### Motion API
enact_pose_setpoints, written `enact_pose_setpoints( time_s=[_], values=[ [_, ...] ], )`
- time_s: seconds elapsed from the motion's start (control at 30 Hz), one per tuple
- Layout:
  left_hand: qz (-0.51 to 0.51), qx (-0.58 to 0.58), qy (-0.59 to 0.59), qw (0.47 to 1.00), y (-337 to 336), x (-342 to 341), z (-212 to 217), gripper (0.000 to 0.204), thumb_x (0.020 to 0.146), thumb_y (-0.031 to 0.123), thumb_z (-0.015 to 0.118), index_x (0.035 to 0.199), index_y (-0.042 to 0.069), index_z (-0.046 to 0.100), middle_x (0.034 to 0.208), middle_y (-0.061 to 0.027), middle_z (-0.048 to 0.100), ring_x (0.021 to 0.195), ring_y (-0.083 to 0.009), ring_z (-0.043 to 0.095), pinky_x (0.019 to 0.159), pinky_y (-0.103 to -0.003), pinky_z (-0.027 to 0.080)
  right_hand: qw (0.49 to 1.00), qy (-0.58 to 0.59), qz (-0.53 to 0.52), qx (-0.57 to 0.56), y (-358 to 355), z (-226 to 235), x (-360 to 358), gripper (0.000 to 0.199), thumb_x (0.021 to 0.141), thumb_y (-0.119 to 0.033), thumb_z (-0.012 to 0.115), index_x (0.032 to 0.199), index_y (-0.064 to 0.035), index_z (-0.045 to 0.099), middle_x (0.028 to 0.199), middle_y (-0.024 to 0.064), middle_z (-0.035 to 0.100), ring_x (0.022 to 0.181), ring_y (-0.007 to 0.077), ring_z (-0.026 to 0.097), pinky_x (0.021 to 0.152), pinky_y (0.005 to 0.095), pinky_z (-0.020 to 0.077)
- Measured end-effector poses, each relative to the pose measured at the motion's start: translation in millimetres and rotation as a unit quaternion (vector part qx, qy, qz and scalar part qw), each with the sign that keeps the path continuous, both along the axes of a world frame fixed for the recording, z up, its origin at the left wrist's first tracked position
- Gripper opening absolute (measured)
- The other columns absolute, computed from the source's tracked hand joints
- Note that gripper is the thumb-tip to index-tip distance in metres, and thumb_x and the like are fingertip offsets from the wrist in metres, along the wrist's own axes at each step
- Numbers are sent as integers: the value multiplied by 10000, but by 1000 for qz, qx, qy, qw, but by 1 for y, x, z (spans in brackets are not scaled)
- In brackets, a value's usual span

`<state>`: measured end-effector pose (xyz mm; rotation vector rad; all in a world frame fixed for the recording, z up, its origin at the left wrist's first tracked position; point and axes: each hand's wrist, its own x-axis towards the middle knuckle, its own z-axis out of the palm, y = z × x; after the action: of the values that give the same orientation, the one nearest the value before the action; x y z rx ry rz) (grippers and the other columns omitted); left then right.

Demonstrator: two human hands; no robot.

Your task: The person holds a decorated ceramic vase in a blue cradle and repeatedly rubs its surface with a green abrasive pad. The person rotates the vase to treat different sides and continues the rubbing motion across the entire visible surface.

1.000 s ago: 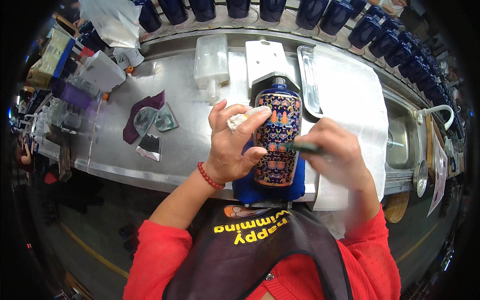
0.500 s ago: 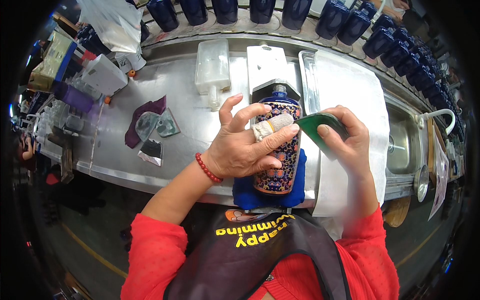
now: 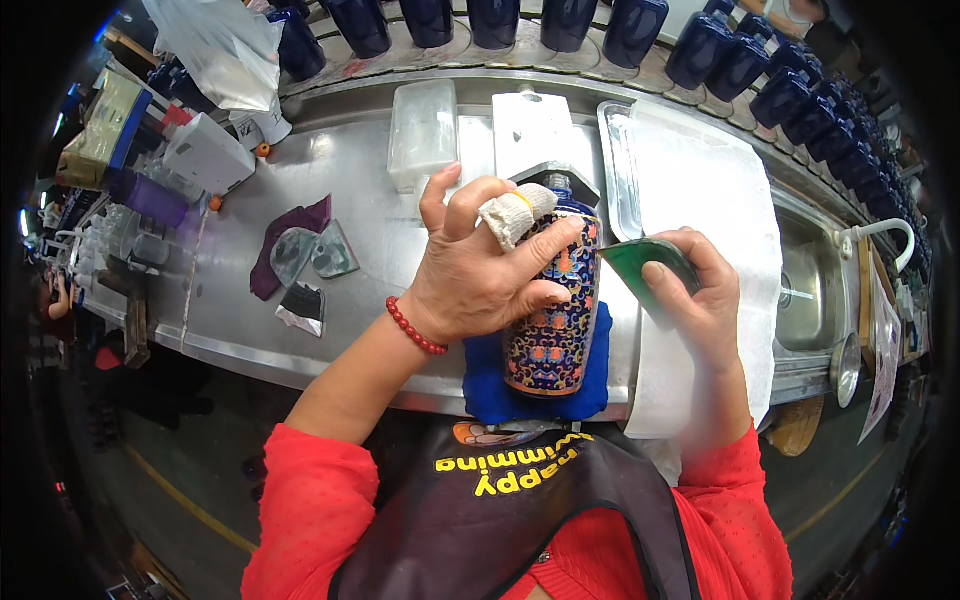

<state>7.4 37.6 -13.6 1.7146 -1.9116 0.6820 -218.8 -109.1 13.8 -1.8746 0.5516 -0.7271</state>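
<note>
A dark blue bottle (image 3: 553, 345) with a colourful floral pattern lies on a blue cloth (image 3: 487, 385), its neck toward the far side at a black-edged rest (image 3: 583, 181). My left hand (image 3: 475, 262) is over its left side, fingers spread. The index fingertip touches the pattern near the shoulder and the thumb lies lower down. Another finger, raised, wears a white cloth finger cover (image 3: 516, 214) with a yellow band. In my right hand (image 3: 705, 300) is a flat green scraper (image 3: 640, 262), pinched between thumb and fingers, its tip close to the bottle's right edge.
Blue bottles (image 3: 495, 22) stand along a curved conveyor (image 3: 400, 62) at the back. A clear container (image 3: 423, 130), a metal tray (image 3: 620, 165) and white paper (image 3: 700, 190) lie on the metal bench. Cut pieces (image 3: 315, 252) and purple cloth (image 3: 268, 275) are left; a sink (image 3: 808, 295) is right.
My left hand has drawn back slightly, lifting the covered finger off the bottle. The scraper has moved a little right, away from it. The conveyor bottles have shifted right.
</note>
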Motion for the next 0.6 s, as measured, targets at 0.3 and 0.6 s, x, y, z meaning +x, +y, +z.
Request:
enact_pose_setpoints(
  time_s=[0.3, 0.6],
  values=[
    [3, -27, 42, 999, 1, 4, -2, 563, 1019, 643, 458, 1246, 218, 748, 1220, -39, 693, 1272, -247, 416, 1185, -582, 154, 1000, -7, 2, -13, -2, -6, 0, 176, 917, -70, 715, 1063, 27, 703, 873, 36, 668, 772, 88, 598, 691, 244, 481],
    [6, -23, 60, 998, 1, 4, -1, 560, 1010, 649, 479, 1225, 210, 753, 1277, -76, 677, 1305, -274, 418, 1197, -556, 156, 991, -5, 10, -135, 1, 7, 22, 221, 886, -2, 756, 1099, -19, 700, 903, 40, 620, 806, 110, 601, 709, 237, 472]
  ],
)
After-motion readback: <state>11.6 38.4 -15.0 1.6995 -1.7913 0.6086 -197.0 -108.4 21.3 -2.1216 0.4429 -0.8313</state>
